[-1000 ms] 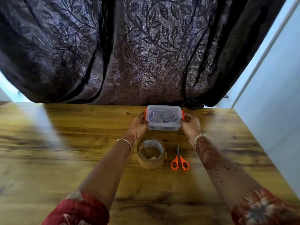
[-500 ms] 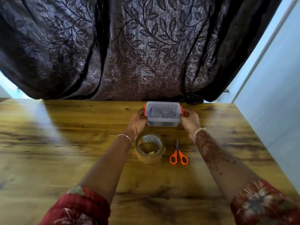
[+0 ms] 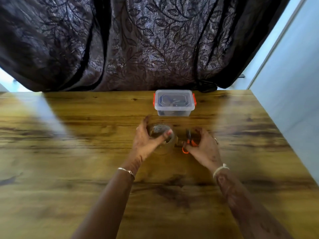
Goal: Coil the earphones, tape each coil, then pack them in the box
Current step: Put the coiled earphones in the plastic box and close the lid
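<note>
While the lidded box (image 3: 183, 112) sits beyond both hands, untouched, dark shapes inside look like the earphones (image 3: 172, 101), so packing seems done. Left hand (image 3: 145, 144) wraps the tape roll (image 3: 160, 131), right hand (image 3: 205, 149) curls round the scissors (image 3: 189, 140): only tidying left, I'd say.

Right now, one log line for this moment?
box lid on, untouched | left hand grips tape roll | right hand grips scissors

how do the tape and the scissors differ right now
The tape is a round brown roll; the scissors are slim, with orange handles and dark blades. The left hand curls round the tape; the right hand curls over the scissors. Both are nearer the person than the shut box on the table.
</note>
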